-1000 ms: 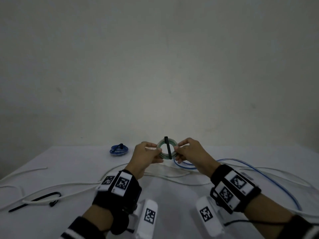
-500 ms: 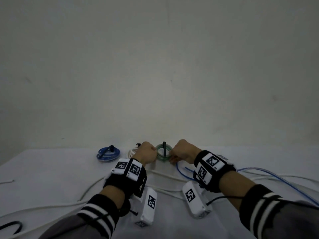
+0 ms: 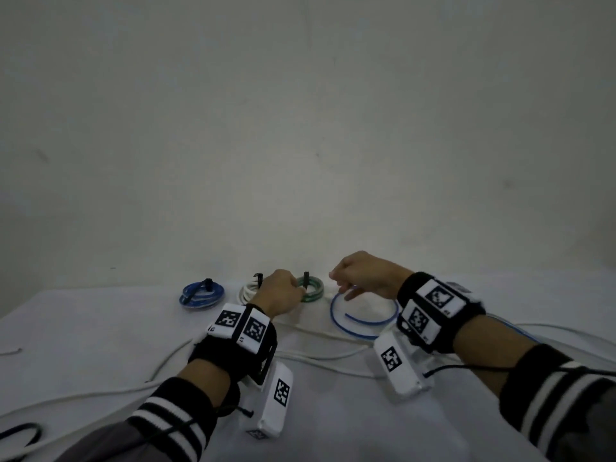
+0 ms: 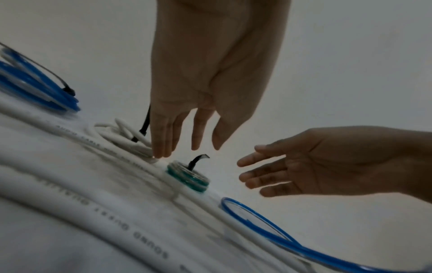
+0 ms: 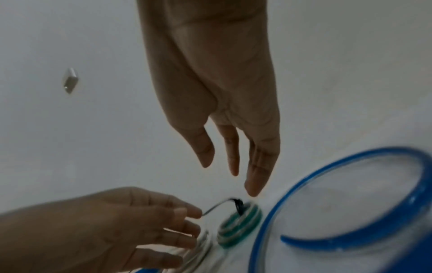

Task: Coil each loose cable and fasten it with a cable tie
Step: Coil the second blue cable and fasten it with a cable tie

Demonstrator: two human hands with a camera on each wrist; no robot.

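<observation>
In the head view, low in the middle of the frame, the small green-and-white coiled cable lies flat on the white table, bound by a black cable tie whose tail sticks upward. The left hand sits just left of this coil, fingers extended and relaxed in the left wrist view, holding nothing; whether a fingertip touches the tie tail is unclear. The right hand hovers to the right of the coil, above a loose blue cable that curves in an open loop — its fingers hang straight and hold nothing. Further left lie two tied coils — a white coiled cable and a blue coiled cable. Long loose white cables trail across the table under the wrists.
</observation>
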